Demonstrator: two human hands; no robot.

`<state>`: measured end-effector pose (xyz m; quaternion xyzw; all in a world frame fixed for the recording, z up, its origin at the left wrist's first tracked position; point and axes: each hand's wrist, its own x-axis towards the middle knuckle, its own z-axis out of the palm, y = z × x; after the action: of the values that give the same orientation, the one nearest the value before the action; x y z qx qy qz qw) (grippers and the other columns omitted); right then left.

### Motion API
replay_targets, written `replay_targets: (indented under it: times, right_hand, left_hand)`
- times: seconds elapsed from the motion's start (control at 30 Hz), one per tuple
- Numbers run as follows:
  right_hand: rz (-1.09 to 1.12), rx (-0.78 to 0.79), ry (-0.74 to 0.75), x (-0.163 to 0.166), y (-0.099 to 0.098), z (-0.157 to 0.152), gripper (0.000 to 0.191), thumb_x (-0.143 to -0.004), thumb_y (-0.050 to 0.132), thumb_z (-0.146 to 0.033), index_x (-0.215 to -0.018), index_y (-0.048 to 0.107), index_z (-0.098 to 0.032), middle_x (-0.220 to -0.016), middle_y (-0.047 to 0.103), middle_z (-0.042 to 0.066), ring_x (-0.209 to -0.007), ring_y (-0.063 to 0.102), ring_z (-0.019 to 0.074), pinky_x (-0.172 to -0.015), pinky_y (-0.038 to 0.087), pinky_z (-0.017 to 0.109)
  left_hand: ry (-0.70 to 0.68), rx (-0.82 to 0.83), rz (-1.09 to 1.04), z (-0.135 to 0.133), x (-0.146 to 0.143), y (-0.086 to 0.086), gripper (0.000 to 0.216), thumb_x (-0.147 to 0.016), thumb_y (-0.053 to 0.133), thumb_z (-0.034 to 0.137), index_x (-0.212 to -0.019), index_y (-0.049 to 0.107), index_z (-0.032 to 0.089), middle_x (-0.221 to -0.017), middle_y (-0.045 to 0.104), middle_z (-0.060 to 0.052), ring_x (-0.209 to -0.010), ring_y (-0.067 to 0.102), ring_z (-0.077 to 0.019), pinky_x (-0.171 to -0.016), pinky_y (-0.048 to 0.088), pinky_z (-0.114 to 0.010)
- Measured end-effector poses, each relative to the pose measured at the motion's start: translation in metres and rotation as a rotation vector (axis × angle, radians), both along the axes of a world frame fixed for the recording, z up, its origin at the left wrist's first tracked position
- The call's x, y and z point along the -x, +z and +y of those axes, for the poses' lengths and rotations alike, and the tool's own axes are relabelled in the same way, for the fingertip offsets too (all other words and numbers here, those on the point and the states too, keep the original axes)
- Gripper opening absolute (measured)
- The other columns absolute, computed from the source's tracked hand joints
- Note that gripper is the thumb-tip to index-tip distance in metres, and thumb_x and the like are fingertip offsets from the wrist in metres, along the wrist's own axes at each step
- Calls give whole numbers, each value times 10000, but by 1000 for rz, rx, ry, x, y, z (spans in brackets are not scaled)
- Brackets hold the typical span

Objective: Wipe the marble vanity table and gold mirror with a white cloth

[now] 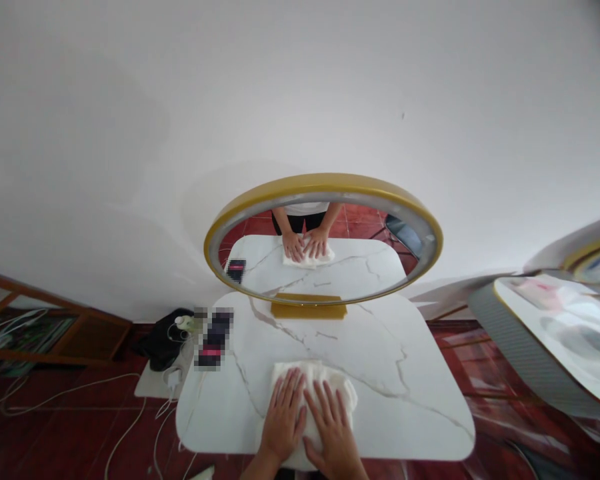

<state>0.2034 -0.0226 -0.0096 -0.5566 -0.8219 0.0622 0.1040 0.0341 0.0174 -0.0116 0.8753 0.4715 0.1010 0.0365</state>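
Note:
Both my hands lie flat, fingers stretched out, on a folded white cloth (325, 377) at the near edge of a white marble-patterned table (380, 360). My left hand (284, 417) covers the cloth's left half and my right hand (333, 427) its right half, side by side and touching. An oval mirror with a gold frame (323, 190) stands upright at the table's far edge on a gold base (307, 308). The mirror reflects the hands, the cloth and the table top.
A blurred dark phone-like object (215, 337) lies at the table's left edge. On the red floor to the left are a black bag (163, 340), white cables (130, 427) and a wooden frame (55, 327). Another mirror (555, 340) leans at the right.

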Motion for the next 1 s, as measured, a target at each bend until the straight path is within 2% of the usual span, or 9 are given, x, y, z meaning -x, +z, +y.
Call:
replay_targets:
  times: [0.27,0.53,0.67,0.83,1.0]
  right_hand:
    - [23,23,-11,-1,-13,35,806,-763,449,-550,-1443,135,-251,-1490,186,64,-1353,111,376,-1052,1,620]
    - [62,-11,-123,6,-19,90,822,-764,446,-573,-1444,117,-250,-1496,173,59,-1355,85,383,-1054,24,621]
    - [63,-20,-176,10,-21,106,810,-780,428,-574,-1446,105,-244,-1502,143,60,-1359,73,371,-1057,17,614]
    - [55,-29,-186,11,-22,108,777,-806,414,-549,-1445,91,-248,-1503,143,43,-1364,56,357,-1063,18,602]
    - [52,-55,-176,7,-21,97,751,-820,406,-536,-1444,95,-257,-1502,147,42,-1365,80,346,-1067,28,592]
  left_hand:
    - [80,-11,27,25,-6,-10,583,-868,388,235,-1426,224,202,-1471,281,-46,-1359,229,-226,-1097,238,-425]
    - [108,-16,-19,87,-16,-10,570,-855,381,201,-1412,262,209,-1473,283,-24,-1358,228,-203,-1107,205,-408]
    - [90,-27,-33,109,-18,-13,567,-847,383,191,-1405,281,207,-1464,305,-27,-1353,241,-200,-1107,197,-412]
    - [99,-42,-48,113,-19,-12,558,-844,395,208,-1395,310,219,-1446,343,-32,-1338,277,-205,-1099,212,-407]
    - [117,-46,-45,98,-22,-10,560,-849,388,203,-1400,295,218,-1451,332,-31,-1343,267,-200,-1094,221,-405]
